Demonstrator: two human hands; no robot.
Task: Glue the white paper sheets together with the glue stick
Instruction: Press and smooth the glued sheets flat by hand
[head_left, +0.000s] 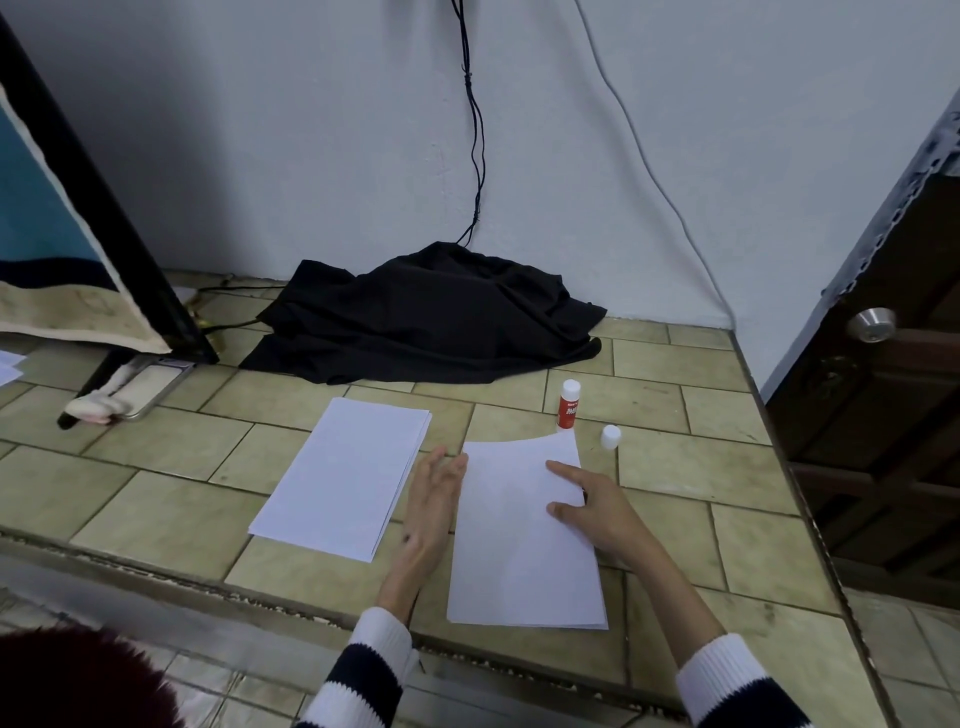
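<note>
White paper sheets (524, 551) lie on the table (171, 499); the right hand (597, 506) pinches their far edge, the left hand (434, 499) rests flat alongside.

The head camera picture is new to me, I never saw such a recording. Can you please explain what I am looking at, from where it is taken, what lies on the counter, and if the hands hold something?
There is no machine here. A person wears one wide-angle camera on the head, so you look forward and down at their own two arms in striped sleeves.

On the tiled counter lie a stack of white paper and, beside it, the white sheets being worked on. Behind these stand a glue stick and its loose cap. Further back lies a black cloth.

The left hand is flat and open at the left edge of the sheets. The right hand takes the right edge in a grip, forefinger and thumb on top, the far corner slightly lifted.
</note>
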